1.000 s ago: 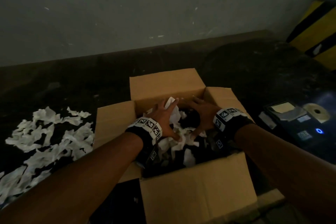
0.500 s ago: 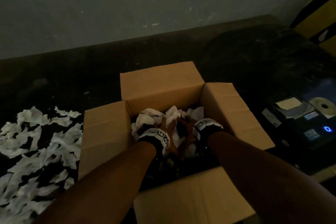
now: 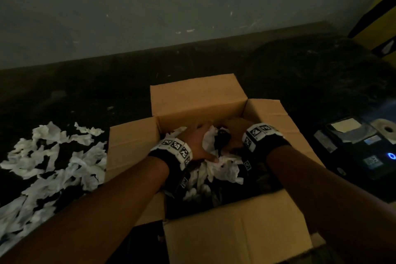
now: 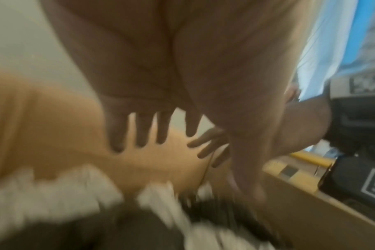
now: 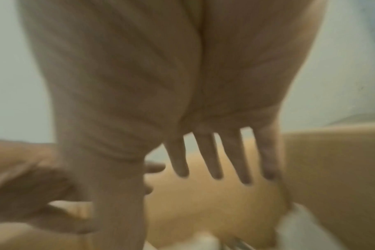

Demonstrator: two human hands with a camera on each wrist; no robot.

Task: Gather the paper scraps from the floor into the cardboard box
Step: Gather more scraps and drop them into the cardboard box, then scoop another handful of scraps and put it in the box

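Paper scraps (image 3: 216, 167) lie dropped in the cardboard box (image 3: 235, 231); left hand (image 3: 197, 146) and right hand (image 3: 235, 135) splay open, empty. Next (likely): the floor pile (image 3: 53, 167).

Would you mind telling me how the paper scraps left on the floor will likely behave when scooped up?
The paper scraps look thin, torn and crumpled, so probably light and floppy. They lie loose and overlapping, so a handful would likely shed pieces.
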